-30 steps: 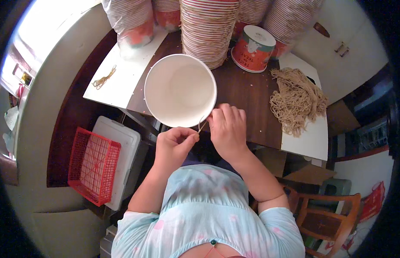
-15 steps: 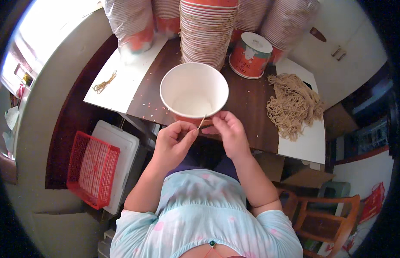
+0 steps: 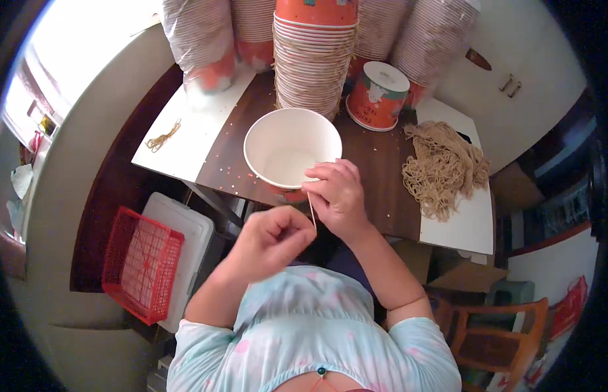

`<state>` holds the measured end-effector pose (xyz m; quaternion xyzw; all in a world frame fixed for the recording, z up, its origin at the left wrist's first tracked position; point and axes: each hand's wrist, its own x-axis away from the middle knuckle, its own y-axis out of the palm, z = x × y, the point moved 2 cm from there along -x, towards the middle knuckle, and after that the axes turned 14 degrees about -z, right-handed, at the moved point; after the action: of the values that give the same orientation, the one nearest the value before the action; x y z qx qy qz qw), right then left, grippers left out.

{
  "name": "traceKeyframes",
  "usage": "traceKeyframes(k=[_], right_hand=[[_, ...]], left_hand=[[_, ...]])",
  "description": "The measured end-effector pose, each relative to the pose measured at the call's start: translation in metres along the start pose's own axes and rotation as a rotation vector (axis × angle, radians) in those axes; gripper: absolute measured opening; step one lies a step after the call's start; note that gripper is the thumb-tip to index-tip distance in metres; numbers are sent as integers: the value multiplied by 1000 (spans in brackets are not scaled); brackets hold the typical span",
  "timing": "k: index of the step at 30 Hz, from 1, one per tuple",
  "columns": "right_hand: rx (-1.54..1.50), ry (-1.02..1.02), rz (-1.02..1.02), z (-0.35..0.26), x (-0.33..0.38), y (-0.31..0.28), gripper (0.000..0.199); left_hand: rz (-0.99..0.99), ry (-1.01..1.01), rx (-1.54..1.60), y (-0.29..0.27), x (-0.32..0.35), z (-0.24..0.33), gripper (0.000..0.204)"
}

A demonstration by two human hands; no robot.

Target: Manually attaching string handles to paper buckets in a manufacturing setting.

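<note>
A round paper bucket (image 3: pixel 261 140), white inside and orange outside, stands open end up at the table's near edge. A thin pale cord (image 3: pixel 312 214) is stretched taut between my two hands, just in front of the bucket. My left hand (image 3: pixel 272 240) is closed in a pinch on the cord's lower end, near my body. Higher up, my right hand (image 3: pixel 340 199) pinches the cord's other end between thumb and finger beside the bucket's near right rim. Whether the cord is fastened to the bucket, I cannot tell.
Behind the bucket rises a tall stack of nested buckets (image 3: pixel 315 72), with plastic-wrapped stacks around it. An upside-down orange bucket (image 3: pixel 378 101) stands to its right. A tangled beige cord heap (image 3: pixel 444 173) lies right; a small cord bundle (image 3: pixel 163 136) left. Below left sits a red basket (image 3: pixel 144 264).
My left hand has drawn down toward my body and my right hand has risen to the bucket's rim. The cord between them is now pulled straight.
</note>
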<state>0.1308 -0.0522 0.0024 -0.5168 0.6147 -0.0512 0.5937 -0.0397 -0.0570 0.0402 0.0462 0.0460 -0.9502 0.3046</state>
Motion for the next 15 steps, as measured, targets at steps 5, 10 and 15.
traceKeyframes(k=[5,10,15], right_hand=[[-75,27,-125,0,-1,-21,17],[-142,-105,-341,17,9,-68,16],[-189,77,-575,40,34,-118,13]], left_hand=[[-55,-83,228,-7,11,14,9],[-148,-276,-241,-63,16,22,15],[-159,-419,-525,-114,22,14,17]])
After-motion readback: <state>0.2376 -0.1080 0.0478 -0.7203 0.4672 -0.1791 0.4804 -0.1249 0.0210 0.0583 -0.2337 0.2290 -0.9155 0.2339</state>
